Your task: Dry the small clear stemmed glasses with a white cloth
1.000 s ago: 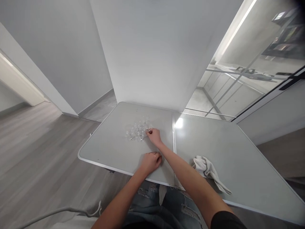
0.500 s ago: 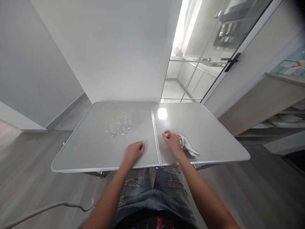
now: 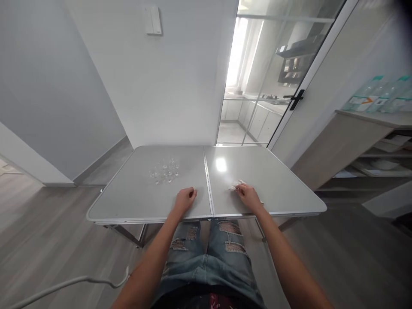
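My right hand rests on the right half of the table, its fingers pinching a white cloth. Part of the cloth pokes out beyond the fingertips; the hand and wrist hide most of the rest. On the left half, close to the centre seam, my left hand lies in a loose fist with nothing visible in it. Beyond that hand stands a cluster of several small clear glasses, too faint to make out singly; neither hand touches them.
A white wall rises behind the table. To the right are a glass door with a black handle and a wooden shelf unit with plastic bottles on top. A pale hose crosses the lower left.
My right hand has shifted right, away from the seam, and the cloth now shows left of its fingers instead of trailing to the right. The view has tilted up; my left hand stays curled.
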### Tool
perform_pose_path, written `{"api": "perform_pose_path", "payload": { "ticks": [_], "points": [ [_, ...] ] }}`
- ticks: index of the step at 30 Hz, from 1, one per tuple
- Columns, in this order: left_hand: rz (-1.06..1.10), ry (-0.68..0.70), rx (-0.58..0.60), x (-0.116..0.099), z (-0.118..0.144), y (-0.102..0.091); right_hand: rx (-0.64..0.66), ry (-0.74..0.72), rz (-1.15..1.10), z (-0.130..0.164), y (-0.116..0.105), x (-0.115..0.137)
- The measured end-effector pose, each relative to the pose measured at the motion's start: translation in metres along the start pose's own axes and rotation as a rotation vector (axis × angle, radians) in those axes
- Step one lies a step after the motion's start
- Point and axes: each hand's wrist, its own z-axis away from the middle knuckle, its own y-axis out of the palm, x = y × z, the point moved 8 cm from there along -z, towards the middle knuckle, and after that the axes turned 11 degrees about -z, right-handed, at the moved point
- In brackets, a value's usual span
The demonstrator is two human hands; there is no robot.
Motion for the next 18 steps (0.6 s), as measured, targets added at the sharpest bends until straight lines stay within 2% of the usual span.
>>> {"api": "perform_pose_path", "payload": {
  "ticks": [3, 6, 8, 11, 13, 16, 18],
  "points": [
    [0.425, 0.035, -0.005, -0.037, -0.002, 0.007, -0.050, -0.006, -0.370, -0.006, -0.005, 0.031],
    [0.770, 0.087, 0.045, -0.079, -0.012, 0.017, 0.115, -0.012, -0.673, -0.009, 0.013, 0.071],
    [0.886, 0.079, 0.068, -0.094, -0.020, 0.020, 0.152, 0.049, -0.827, -0.011, 0.024, 0.087],
    [0.920, -0.025, 0.028, -0.091, -0.030, 0.018, 0.115, 0.169, -1.089, -0.015, 0.040, 0.091],
    [0.889, -0.100, -0.059, -0.079, -0.036, 0.012, 0.183, 0.224, -1.207, -0.014, 0.059, 0.089],
    [0.818, -0.162, -0.151, -0.063, -0.043, 0.005, 0.305, 0.306, -1.231, -0.010, 0.088, 0.076],
    [0.760, -0.192, -0.168, -0.055, -0.048, 0.004, 0.310, 0.386, -1.234, -0.008, 0.100, 0.060]
  ]
}}
